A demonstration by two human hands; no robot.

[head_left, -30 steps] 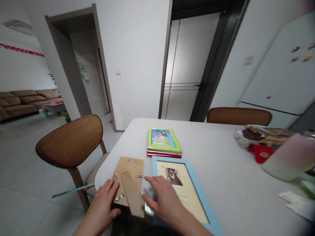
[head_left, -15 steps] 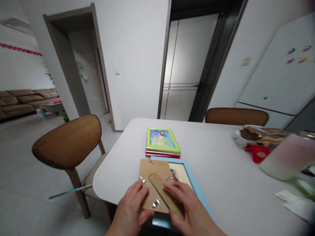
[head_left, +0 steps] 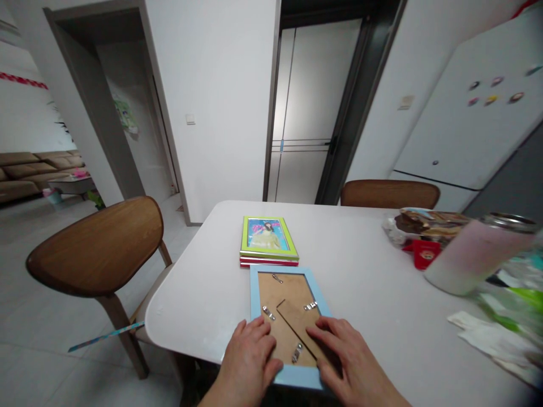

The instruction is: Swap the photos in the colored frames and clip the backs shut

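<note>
A brown backing board (head_left: 288,288) with small metal clips and a stand leg lies inside a light-blue picture frame (head_left: 255,288), face down at the table's near edge. My left hand (head_left: 249,359) is closed at the left, fingers over the blue rim and the board's edge, thumb near the lower rim. At the right, my right hand (head_left: 352,356) has bent fingers on the board and its thumb by the lower end of the stand leg. Just beyond lies a green picture frame (head_left: 291,240) with a photo, stacked on red-edged frames (head_left: 269,263).
The white table (head_left: 190,299) has a pink-and-white tumbler (head_left: 475,257), snack packets (head_left: 432,223), a red packet (head_left: 425,253) and crumpled tissue (head_left: 487,339) on its right. Wooden chairs stand left (head_left: 97,249) and at the far side (head_left: 390,194).
The backing board, askew over the blue frame before, now sits within its rim. The blue frame has come square between my hands. The whole view has shifted slightly to the right.
</note>
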